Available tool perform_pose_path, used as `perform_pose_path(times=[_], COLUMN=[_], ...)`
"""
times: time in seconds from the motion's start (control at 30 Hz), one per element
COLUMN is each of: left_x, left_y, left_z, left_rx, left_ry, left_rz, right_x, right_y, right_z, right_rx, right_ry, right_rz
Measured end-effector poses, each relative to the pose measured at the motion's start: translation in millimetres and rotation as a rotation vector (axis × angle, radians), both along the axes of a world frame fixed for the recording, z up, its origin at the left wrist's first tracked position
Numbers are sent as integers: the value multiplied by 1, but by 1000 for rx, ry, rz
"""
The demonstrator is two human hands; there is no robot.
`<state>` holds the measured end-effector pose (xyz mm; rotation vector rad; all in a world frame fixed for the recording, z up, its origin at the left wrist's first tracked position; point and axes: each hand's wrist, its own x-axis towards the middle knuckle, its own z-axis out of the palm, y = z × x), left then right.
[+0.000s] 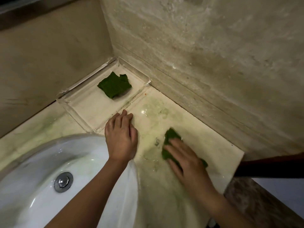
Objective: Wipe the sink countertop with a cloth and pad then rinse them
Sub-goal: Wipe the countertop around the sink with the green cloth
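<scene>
Countertop [207, 127] wet, right hand [186, 162] pressing green pad [171, 135], left hand [121, 137] flat

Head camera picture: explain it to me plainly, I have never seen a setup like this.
There is no machine here. A person wears a camera on the head, so this single picture looks down on their own two bare hands. The right hand presses flat on a green wiping piece on the wet countertop; cloth or pad, I cannot tell. The left hand rests flat at the edge of a clear tray in the corner, where a second green piece lies. The white sink with its metal drain is at lower left.
</scene>
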<state>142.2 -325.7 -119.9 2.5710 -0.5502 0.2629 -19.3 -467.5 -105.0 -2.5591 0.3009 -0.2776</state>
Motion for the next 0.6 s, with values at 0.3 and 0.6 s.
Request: perform_pose_path(times=[0.3,0.6], left_x=[-2,-3], left_y=[0,1], left_z=[3,2], left_rx=[18,-1], left_ry=[27,67], left_rz=[-5,-8], right_x=[11,46], right_y=[-8,-19], right_z=[0,2], right_rx=[-5,40], right_ry=[3,-16], right_rz=[-9,-65])
